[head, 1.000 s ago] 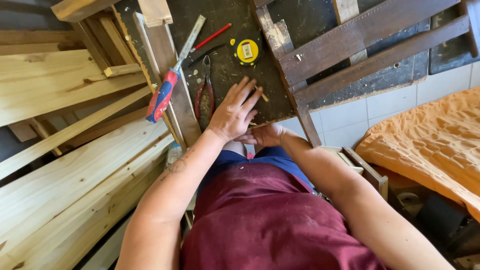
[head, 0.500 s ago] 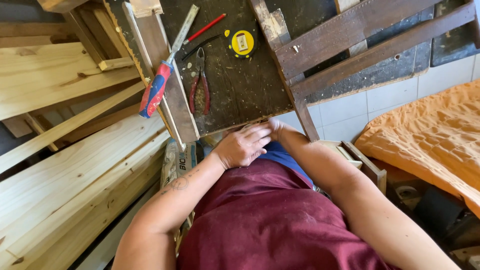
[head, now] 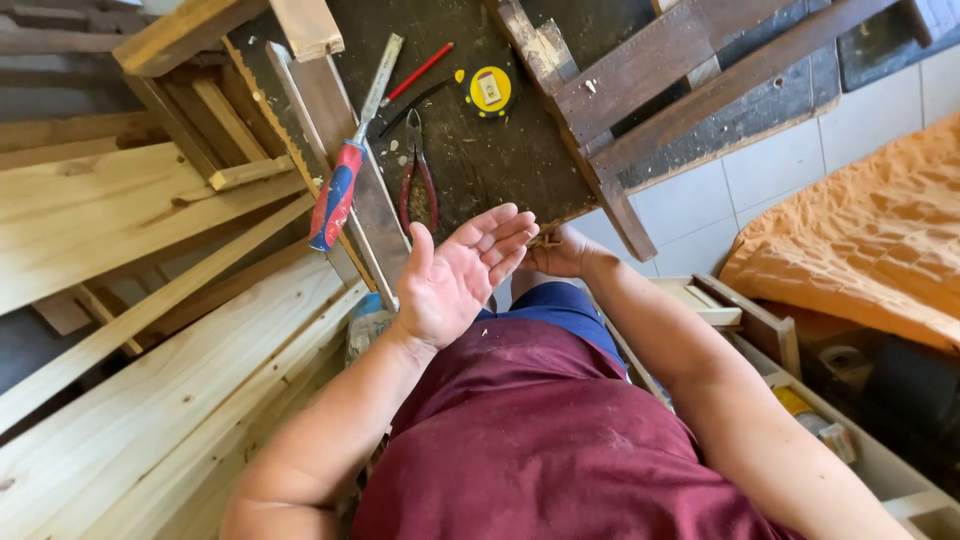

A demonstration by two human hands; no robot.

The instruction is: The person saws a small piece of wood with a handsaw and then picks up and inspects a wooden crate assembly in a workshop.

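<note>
My left hand [head: 458, 275] is raised palm up over the near edge of a dark, dusty board [head: 500, 150], fingers spread and holding nothing. My right hand [head: 556, 250] sits just behind it at the board's edge, fingers curled around some small brownish bits I cannot make out. On the board lie a chisel with a red and blue handle [head: 343, 176], red-handled pliers [head: 418, 180], a red pencil [head: 418, 72] and a yellow tape measure [head: 489, 90].
Pale wooden planks [head: 150, 400] are stacked at the left. A frame of dark wooden slats [head: 680, 80] lies across the board's right side. White floor tiles [head: 760, 170], an orange cloth [head: 860, 240] and a wooden box frame [head: 760, 330] are at the right.
My left hand lifted off the board, drew back toward my body and turned palm up. My right hand stayed at the board's edge. The view tilted slightly.
</note>
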